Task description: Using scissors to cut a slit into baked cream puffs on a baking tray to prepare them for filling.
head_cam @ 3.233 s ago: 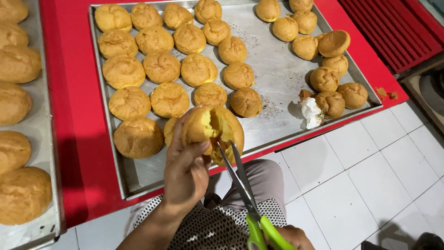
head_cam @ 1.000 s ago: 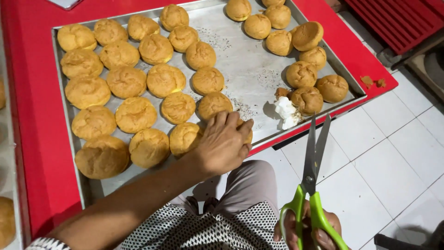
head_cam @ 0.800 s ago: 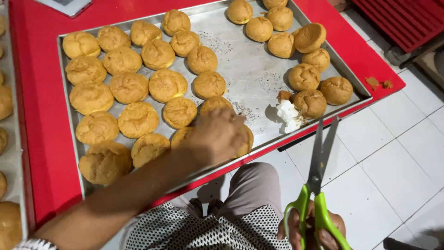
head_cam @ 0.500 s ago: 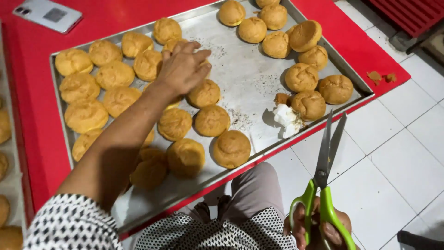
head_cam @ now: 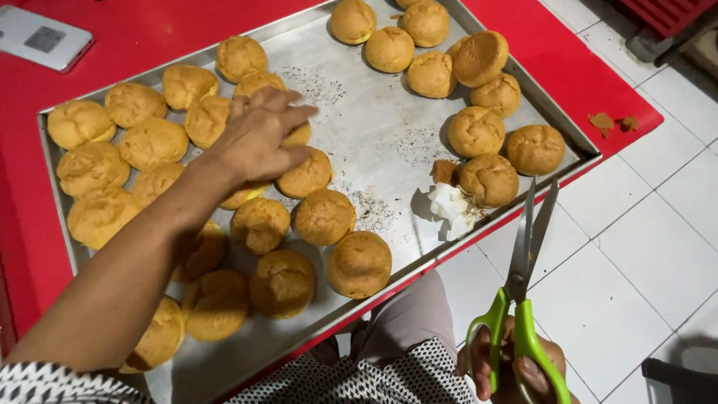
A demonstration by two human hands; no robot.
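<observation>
Puffs are lying in loose rows on the metal baking tray point(head_cam: 374, 127), and the left hand point(head_cam: 258, 138) is resting palm down over one golden puff point(head_cam: 298, 135) near the tray's middle, fingers spread and curling loosely around it rather than clamped; whether it is actually lifting the puff cannot be told. Just toward the tray's near edge from that hand, another puff point(head_cam: 307, 173) is sitting almost against the fingers, so the hand is coming from above instead of from the side. The forearm is crossing the tray's near left part and shading several puffs there. The right hand point(head_cam: 516, 366) is hanging off the tray's near right corner, over the white tiled floor point(head_cam: 658, 254), with its fingers threaded through the green loops of a pair of scissors point(head_cam: 523, 284); the blades are pointing up toward the tray and standing slightly apart, with nothing between them, seemingly parked clear of the pastry. A bare strip of metal is running through the tray's centre, dusted with dark crumbs, giving the left hand room to move. A crumpled white scrap point(head_cam: 449, 209) is lying by the tray's near right rim, beside a second cluster of puffs. A phone point(head_cam: 41, 39) is lying on the red table point(head_cam: 112, 30) beyond the tray's far left corner.
</observation>
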